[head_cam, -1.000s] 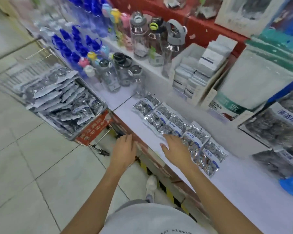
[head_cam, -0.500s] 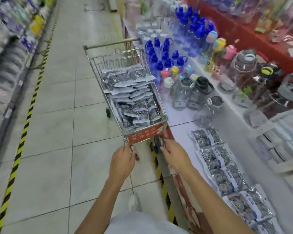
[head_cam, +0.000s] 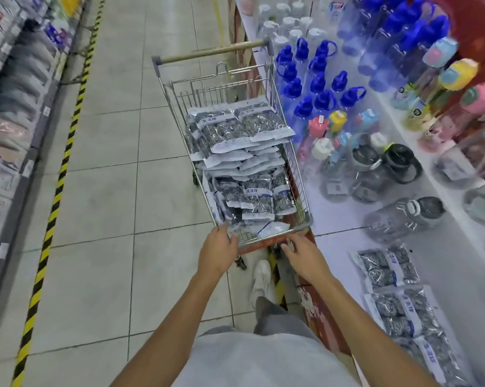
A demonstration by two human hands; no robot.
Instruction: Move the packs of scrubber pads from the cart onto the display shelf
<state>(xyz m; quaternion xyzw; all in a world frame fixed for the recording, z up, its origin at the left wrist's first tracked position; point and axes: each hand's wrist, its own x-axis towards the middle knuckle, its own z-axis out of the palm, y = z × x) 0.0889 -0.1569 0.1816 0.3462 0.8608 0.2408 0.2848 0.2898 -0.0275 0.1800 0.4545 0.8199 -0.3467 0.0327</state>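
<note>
Presently both hands are at the near rim of the cart (head_cam: 302, 191). Left hand (head_cam: 217, 254) has its fingers curled over the rim at the near left corner, gripping it. Right hand (head_cam: 305, 255) reaches toward the near right corner with fingers spread and relaxed, holding nothing; contact with the rim cannot be confirmed. Packs of scrubber pads (head_cam: 244, 163) fill the basket directly ahead of both hands. Further shelved packs (head_cam: 386, 268) lie flat on the display shelf (head_cam: 459, 261), right of the right forearm. Water bottles (head_cam: 319, 88) stand beyond, right of the cart.
</note>
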